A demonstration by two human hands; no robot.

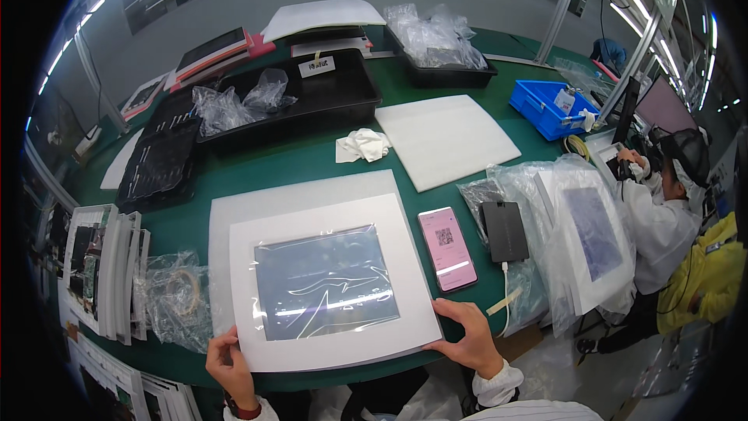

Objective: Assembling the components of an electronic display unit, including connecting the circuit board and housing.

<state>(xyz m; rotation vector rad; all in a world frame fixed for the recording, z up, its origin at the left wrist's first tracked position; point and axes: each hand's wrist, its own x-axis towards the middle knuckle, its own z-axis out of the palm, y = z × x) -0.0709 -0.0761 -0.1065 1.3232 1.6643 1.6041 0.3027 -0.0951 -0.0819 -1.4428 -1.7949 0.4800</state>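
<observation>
Panel, white, rectangular, with film-covered grey screen.
I see the left hand pinching its left edge, the right hand its lower-right corner.

Bare hands, gathered white sleeves, reddish left wristband

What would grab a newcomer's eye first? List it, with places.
First, the white-framed panel, its grey-blue middle glossy with reflections, near centre, with the left hand and right hand at its near corners. Next, the pink-screened phone just right of it. Then the bright blue bin, farther back on the right.
</observation>
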